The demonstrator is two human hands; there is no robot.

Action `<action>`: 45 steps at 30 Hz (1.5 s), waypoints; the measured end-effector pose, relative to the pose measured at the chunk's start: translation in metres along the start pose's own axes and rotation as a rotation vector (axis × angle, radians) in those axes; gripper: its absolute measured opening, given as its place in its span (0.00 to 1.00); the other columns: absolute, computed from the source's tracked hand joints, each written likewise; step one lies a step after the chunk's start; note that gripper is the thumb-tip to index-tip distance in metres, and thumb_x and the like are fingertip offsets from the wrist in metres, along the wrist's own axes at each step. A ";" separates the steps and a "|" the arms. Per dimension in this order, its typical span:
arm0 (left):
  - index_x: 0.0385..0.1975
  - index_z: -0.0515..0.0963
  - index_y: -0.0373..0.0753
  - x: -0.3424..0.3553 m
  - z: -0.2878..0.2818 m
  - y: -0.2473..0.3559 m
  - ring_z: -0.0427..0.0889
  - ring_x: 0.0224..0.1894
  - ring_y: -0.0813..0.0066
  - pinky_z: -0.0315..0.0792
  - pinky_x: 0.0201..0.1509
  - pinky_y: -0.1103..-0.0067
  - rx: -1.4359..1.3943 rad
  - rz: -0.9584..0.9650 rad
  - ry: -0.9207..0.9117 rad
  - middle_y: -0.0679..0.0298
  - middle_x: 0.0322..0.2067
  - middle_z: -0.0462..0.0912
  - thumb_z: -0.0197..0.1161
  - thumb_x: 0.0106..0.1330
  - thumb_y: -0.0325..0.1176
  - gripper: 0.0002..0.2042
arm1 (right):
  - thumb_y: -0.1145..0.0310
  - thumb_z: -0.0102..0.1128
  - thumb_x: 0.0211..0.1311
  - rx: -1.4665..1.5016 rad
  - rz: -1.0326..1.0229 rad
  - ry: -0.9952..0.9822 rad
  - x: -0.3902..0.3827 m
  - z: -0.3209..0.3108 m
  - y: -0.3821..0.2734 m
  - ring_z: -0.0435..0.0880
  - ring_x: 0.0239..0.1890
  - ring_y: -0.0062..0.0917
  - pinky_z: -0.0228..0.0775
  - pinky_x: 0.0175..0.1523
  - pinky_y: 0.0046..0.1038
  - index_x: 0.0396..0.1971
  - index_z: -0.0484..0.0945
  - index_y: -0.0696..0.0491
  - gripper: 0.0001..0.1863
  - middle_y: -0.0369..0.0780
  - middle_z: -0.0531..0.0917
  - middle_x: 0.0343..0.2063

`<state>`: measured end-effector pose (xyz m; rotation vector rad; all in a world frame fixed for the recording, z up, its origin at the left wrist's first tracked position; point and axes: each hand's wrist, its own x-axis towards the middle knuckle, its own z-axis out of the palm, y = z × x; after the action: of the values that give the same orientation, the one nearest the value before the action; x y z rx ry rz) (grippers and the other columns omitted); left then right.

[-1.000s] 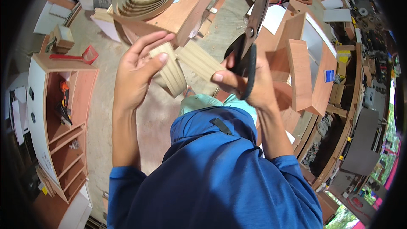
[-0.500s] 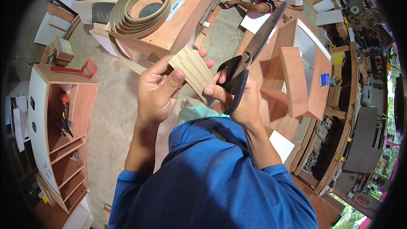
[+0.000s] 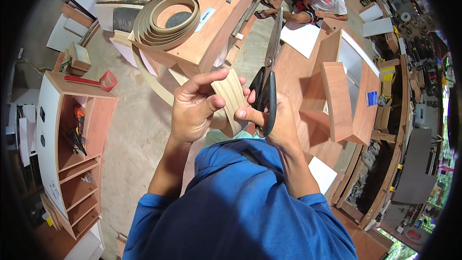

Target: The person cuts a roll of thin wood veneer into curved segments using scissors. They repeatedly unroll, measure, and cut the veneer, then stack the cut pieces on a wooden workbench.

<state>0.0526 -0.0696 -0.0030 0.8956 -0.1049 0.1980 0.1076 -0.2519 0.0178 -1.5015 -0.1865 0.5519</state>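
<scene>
Both hands meet around a small bundle of pale wood-grain edge banding strips point(image 3: 230, 92), held nearly upright in front of my body. My left hand point(image 3: 195, 108) has its fingers behind the bundle, with the thumb at the left edge. Black-handled scissors point(image 3: 269, 74) rest in my right hand point(image 3: 276, 123), their blades together and pointing away from me. The right thumb also presses on the lower part of the strips. Some of the right fingers are hidden behind the scissor handles and the strips.
A large edge banding coil point(image 3: 166, 21) lies on a wooden cabinet point(image 3: 209, 43), its tail hanging down. An open shelf unit point(image 3: 77, 163) stands at left, with a red-handled tool point(image 3: 91, 82) on top. Wooden box parts point(image 3: 337, 98) are at right. Another person point(image 3: 327, 0) sits at the far side.
The scissors have swung from leaning right to nearly upright. The strips have turned more upright, and my left hand has shifted slightly right and down. The view has moved a little.
</scene>
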 end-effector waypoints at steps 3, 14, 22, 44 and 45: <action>0.63 0.76 0.42 0.001 -0.001 -0.006 0.85 0.54 0.47 0.82 0.60 0.55 -0.020 -0.014 -0.040 0.40 0.55 0.81 0.74 0.64 0.39 0.27 | 0.63 0.88 0.46 0.024 -0.014 -0.031 0.004 -0.008 0.013 0.74 0.24 0.12 0.64 0.27 0.18 0.31 0.79 0.54 0.22 0.29 0.78 0.22; 0.63 0.75 0.39 -0.006 0.007 -0.027 0.86 0.50 0.53 0.84 0.55 0.58 -0.082 -0.017 0.020 0.42 0.53 0.81 0.66 0.72 0.39 0.22 | 0.64 0.84 0.53 0.186 0.105 -0.027 -0.007 -0.002 0.019 0.78 0.35 0.13 0.73 0.43 0.18 0.41 0.81 0.58 0.23 0.30 0.80 0.31; 0.64 0.72 0.31 -0.020 -0.015 -0.002 0.86 0.47 0.57 0.85 0.51 0.62 0.075 -0.167 0.147 0.42 0.53 0.80 0.57 0.79 0.39 0.21 | 0.61 0.76 0.63 -0.054 0.109 0.009 -0.024 -0.032 0.056 0.82 0.26 0.18 0.71 0.27 0.22 0.34 0.78 0.57 0.16 0.35 0.84 0.27; 0.65 0.59 0.48 -0.077 -0.041 -0.006 0.76 0.27 0.76 0.70 0.28 0.83 0.227 -0.078 0.410 0.63 0.34 0.74 0.49 0.80 0.55 0.23 | 0.59 0.59 0.74 -0.567 -0.315 -0.443 -0.008 0.036 0.035 0.80 0.42 0.55 0.73 0.48 0.47 0.46 0.75 0.66 0.21 0.56 0.79 0.38; 0.68 0.57 0.49 -0.079 -0.041 -0.006 0.78 0.31 0.76 0.72 0.32 0.83 0.173 -0.066 0.486 0.64 0.35 0.75 0.52 0.80 0.52 0.25 | 0.58 0.60 0.73 -0.581 -0.381 -0.450 -0.007 0.045 0.036 0.81 0.40 0.54 0.74 0.46 0.46 0.47 0.75 0.65 0.22 0.54 0.78 0.39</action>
<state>-0.0225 -0.0510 -0.0465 0.9981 0.3975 0.3614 0.0731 -0.2164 -0.0115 -1.8158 -1.0337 0.5416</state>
